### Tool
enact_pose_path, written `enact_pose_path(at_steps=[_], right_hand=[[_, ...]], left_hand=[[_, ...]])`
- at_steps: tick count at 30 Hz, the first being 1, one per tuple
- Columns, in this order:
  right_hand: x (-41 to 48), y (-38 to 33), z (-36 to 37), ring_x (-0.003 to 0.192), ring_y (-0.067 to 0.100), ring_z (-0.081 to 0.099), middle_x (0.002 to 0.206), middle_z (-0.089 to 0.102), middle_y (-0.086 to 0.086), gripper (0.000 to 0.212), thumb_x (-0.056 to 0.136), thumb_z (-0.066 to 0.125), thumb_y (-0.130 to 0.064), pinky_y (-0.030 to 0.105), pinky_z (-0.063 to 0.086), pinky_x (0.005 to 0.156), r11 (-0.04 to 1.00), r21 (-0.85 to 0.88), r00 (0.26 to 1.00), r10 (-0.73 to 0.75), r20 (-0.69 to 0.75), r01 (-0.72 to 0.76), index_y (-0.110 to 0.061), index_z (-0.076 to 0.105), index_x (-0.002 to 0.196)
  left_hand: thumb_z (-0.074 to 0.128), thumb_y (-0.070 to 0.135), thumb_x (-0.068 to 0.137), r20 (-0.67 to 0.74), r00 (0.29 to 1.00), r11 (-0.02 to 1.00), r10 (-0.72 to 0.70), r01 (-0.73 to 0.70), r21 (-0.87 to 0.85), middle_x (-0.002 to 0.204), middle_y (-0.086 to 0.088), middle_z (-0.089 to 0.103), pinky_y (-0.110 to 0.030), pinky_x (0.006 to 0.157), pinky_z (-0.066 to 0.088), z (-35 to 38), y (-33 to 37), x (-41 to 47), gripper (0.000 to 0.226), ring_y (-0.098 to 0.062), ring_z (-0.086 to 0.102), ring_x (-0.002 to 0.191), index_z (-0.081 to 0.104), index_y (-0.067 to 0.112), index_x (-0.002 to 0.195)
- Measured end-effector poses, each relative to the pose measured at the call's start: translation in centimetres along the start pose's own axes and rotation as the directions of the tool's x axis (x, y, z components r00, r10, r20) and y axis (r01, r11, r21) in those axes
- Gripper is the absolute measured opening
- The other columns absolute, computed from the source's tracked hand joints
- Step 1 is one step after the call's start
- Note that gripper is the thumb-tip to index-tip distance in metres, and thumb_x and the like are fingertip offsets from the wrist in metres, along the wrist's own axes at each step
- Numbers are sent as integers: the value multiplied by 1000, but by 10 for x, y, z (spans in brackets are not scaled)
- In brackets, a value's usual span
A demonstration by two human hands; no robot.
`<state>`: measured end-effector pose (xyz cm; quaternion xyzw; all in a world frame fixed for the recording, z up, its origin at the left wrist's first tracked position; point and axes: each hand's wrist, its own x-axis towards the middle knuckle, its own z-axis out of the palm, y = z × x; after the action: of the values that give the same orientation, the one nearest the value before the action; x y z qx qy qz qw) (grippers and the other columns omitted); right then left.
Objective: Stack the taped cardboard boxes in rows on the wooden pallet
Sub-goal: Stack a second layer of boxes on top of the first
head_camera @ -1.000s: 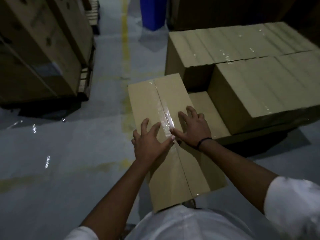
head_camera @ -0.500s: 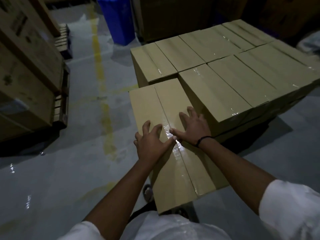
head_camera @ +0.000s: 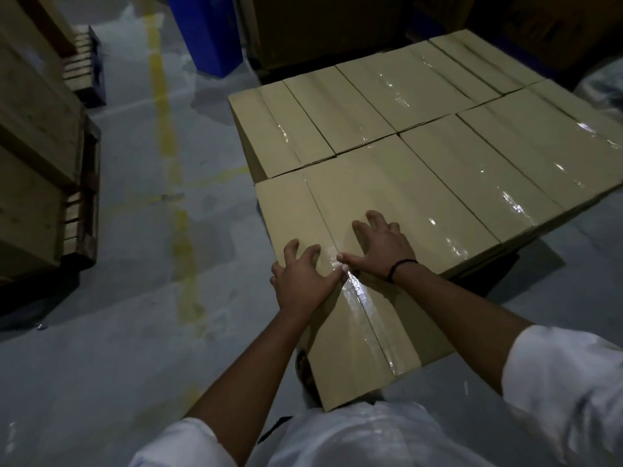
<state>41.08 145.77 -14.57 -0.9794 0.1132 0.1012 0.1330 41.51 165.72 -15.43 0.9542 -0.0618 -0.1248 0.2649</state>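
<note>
A long taped cardboard box [head_camera: 364,318] lies in front of me, its far end level with the stacked boxes [head_camera: 448,129] and its near end jutting toward my body. My left hand [head_camera: 303,274] presses flat on the box top, left of the tape seam, fingers spread. My right hand [head_camera: 381,244], with a dark band at the wrist, presses on the top just right of the seam. The stack forms two rows of taped boxes. The wooden pallet beneath them is almost wholly hidden in shadow.
Tall cartons on a pallet [head_camera: 33,146] stand at the left. A yellow floor line [head_camera: 168,156] runs along the grey aisle. A blue bin [head_camera: 209,32] and dark large cartons [head_camera: 320,25] stand behind the stack. A pale wrapped object [head_camera: 603,85] lies at the right edge.
The box has slid forward into the gap beside the front row, its top now level with the other boxes. Both hands stayed pressed on its top.
</note>
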Motion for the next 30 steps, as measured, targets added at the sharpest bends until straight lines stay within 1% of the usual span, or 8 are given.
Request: enact_pose_path(at_steps=[3,6,10,14,17,21,26,30], right_hand=[[29,11,-2,133,40,37,163,18,2,92,72,56,-85,49,42,105,1000,8,1000,-1,4,1,-34,37,147],[50,21,-1,131,41,39,162,18,3,91,72,58,-83,49,44,103,1000,4,1000,-1,28,1,-33,38,146],[78,35,6,132,40,38,163,15,1,92,73,59,-82,50,46,101,1000,26,996,-18,82,16,-33,36,146],[103,47,16,135,39,35,165,13,1,91,75,60,-80,50,46,103,997,14,988,-78,131,77,-32,35,149],[118,56,20,136,40,34,166,11,3,87,79,59,-76,49,43,104,991,-17,978,-129,164,133,-31,34,150],[134,72,25,135,41,35,166,11,4,85,80,58,-75,49,43,104,988,2,972,-155,176,157,-31,34,150],[155,92,29,137,42,32,166,7,4,87,80,60,-73,52,44,105,985,21,958,-174,227,174,-32,30,151],[168,94,31,136,43,32,166,6,4,87,80,62,-70,52,45,104,981,36,949,-191,249,188,-31,30,151]], left_hand=[[60,80,78,16,1000,1000,23,-22,-18,162,2,25,-55,108,36,7,8,28,79,-42,36,138,53,38,143],[62,78,78,38,999,1000,14,-13,-10,162,2,25,-54,108,37,13,12,49,79,-41,37,138,53,36,144],[61,81,77,66,998,1000,-11,13,-27,163,5,23,-55,110,36,26,16,70,82,-41,33,141,50,38,146],[60,86,73,81,995,998,-65,65,2,163,6,22,-55,110,37,44,13,89,86,-40,33,142,49,42,146],[62,85,73,59,992,993,-108,111,-46,161,7,27,-52,110,39,54,14,98,84,-36,36,140,51,42,145],[65,84,72,-29,988,981,-150,145,-125,158,9,33,-50,111,42,65,22,106,83,-30,39,139,55,41,142],[64,83,73,-18,980,970,-200,195,-147,160,10,30,-52,111,39,81,35,125,84,-30,37,142,53,40,144],[66,82,74,-17,973,965,-230,226,-132,161,11,28,-53,112,35,87,36,138,83,-31,35,143,53,40,145]])
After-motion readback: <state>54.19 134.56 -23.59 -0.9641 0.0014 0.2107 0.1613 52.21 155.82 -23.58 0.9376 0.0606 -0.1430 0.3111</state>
